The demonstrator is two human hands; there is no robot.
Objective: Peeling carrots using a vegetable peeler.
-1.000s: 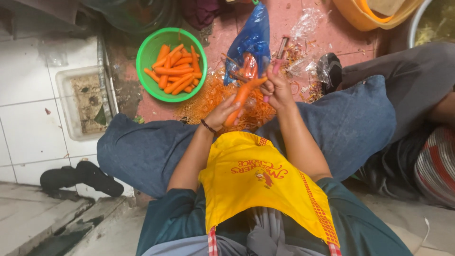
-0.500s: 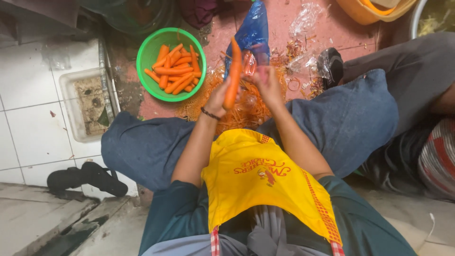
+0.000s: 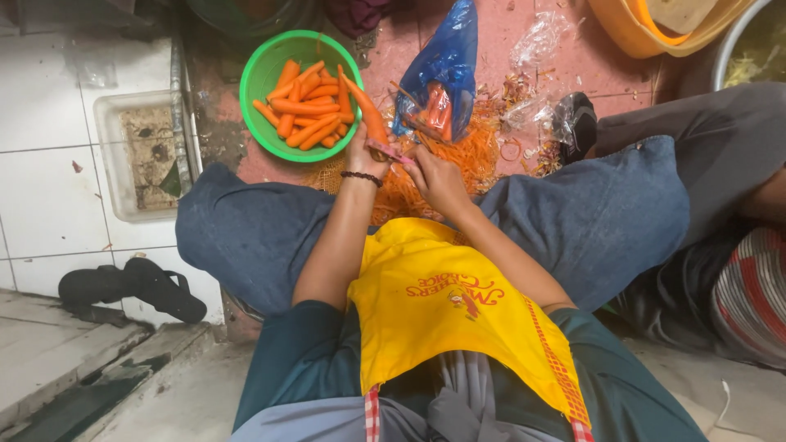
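Orange carrots [image 3: 307,110] in green bowl [image 3: 258,78], blue bag [image 3: 450,61], yellow apron [image 3: 442,319] (red print), black sandal [image 3: 135,286].

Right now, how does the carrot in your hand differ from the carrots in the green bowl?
The carrot in hand is held up in the left hand, its tip over the bowl's rim; the bowl carrots lie loose in the green bowl. The held one is single and looks longer; the bowl carrots are piled. Both are orange.

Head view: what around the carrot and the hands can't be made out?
- Tool in right hand: mostly hidden by the fingers; kind unclear.
- Carrot: lower end covered by left hand.
- Blue bag: contents blurred by plastic.
- Yellow tub: cut off by top edge.
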